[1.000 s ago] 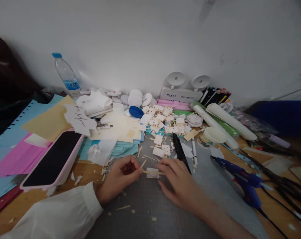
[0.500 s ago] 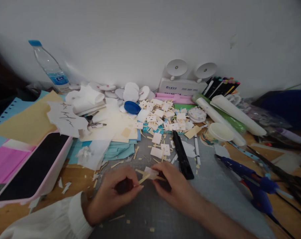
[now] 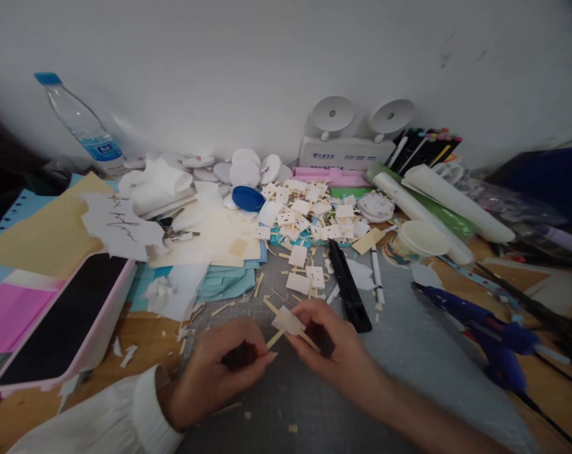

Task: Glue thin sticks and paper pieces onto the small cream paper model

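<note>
Over grey mat point(image 3: 276, 407): your white paper square point(image 3: 288, 320), raised.
Left hand point(image 3: 219, 362): you pinch one pale-yellow strip point(image 3: 275, 340).
Right hand point(image 3: 335, 354): you grip the square's right side.

Hand-craft workspace, perhaps small workshop: glue gun point(image 3: 475, 320), bundled markers point(image 3: 415, 151), coloured paper point(image 3: 226, 282), grey work mat point(image 3: 399, 353).

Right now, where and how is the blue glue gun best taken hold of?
Grip the glue gun by its handle, probably with the right hand once free, coming from the near side: it lies on its side, handle toward the camera and nozzle pointing away to the left.
</note>
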Available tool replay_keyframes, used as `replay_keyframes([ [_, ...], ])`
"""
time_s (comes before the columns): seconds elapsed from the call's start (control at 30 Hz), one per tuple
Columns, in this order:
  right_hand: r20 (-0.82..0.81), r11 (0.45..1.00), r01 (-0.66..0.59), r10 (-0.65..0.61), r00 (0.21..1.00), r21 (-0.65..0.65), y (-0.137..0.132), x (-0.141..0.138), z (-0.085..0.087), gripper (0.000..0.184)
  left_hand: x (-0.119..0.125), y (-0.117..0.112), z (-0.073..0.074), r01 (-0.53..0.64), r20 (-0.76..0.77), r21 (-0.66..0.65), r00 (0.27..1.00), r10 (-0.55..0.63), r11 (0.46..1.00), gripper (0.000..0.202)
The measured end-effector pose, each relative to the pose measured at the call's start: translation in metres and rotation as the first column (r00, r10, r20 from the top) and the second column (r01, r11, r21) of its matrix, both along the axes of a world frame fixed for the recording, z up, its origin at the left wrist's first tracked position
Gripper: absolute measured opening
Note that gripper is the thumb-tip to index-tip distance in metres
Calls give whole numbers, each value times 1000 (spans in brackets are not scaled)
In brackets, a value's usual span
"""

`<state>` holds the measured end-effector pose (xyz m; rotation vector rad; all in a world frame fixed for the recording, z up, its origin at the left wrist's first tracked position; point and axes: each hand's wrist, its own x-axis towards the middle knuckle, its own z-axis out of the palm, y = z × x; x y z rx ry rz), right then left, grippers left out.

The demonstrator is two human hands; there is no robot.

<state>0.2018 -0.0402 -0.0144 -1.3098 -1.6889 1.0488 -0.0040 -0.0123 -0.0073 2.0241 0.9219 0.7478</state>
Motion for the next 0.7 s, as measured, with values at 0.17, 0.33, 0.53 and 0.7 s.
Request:
replay_keyframes([
  [0.17, -44, 1000, 17, -18, 999, -18, -1, -1, -1, 18, 0, -1, -2, -27, -22, -2, 999, 27, 1000, 12],
  [0.33, -58, 999, 34, -35, 998, -21, -1, -2, -4, 20, 0, -2, 0, -62, -43, -20, 997, 62, 998, 13],
  [0.53, -40, 1000, 29, -30, 999, -5, -3, -2, -5, 20, 3, 0, 2, -58, -42, -38, 998, 56, 998, 15],
  [0.7, -28, 1000, 15, -16, 999, -7, -3, -1, -3, 21, 1, 1, 0, -38, -14, -62, 999, 37, 997, 14],
])
